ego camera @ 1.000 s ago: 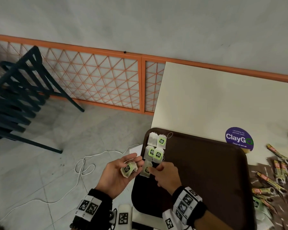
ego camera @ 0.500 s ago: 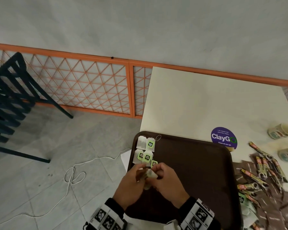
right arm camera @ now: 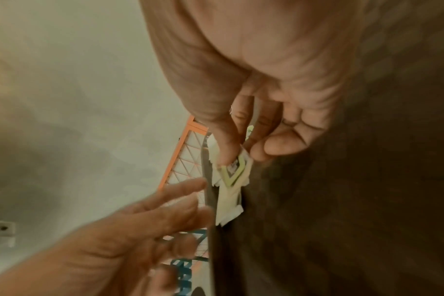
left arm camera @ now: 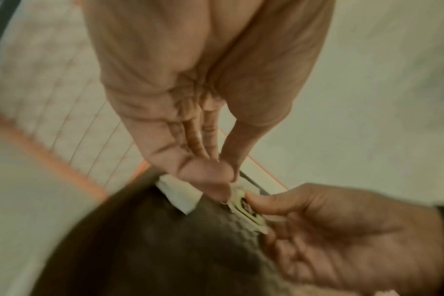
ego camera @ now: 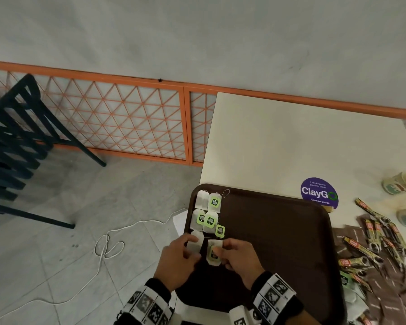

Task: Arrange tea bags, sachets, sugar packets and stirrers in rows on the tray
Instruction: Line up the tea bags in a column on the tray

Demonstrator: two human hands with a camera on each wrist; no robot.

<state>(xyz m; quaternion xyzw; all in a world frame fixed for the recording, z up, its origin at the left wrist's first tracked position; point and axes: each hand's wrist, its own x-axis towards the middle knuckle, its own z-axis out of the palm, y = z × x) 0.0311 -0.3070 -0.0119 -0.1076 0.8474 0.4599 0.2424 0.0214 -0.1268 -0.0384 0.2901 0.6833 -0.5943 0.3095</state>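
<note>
The dark brown tray [ego camera: 279, 242] lies at the table's near left corner. Several white tea bags with green tags [ego camera: 209, 214] sit in two columns along its left edge. My right hand [ego camera: 223, 253] pinches a tea bag [ego camera: 213, 254] [right arm camera: 231, 180] between thumb and fingers, low over the tray just below the right column. Beside it, my left hand [ego camera: 192, 248] rests straight fingers on a plain white tea bag [ego camera: 196, 240] [left arm camera: 178, 192] at the foot of the left column. One loose green tag [ego camera: 220, 231] lies just above my right hand.
Striped sachets [ego camera: 373, 242] and brown packets [ego camera: 396, 301] are heaped on the table right of the tray. Two paper cups [ego camera: 401, 184] lie at the far right, near a purple ClayGo sticker [ego camera: 319, 193]. A dark chair [ego camera: 14, 141] and a white cable [ego camera: 108, 247] are on the floor left.
My left hand, which held a tea bag palm-up off the tray's left side, came over the tray. Both hands met on a bag, then parted, each now on its own bag.
</note>
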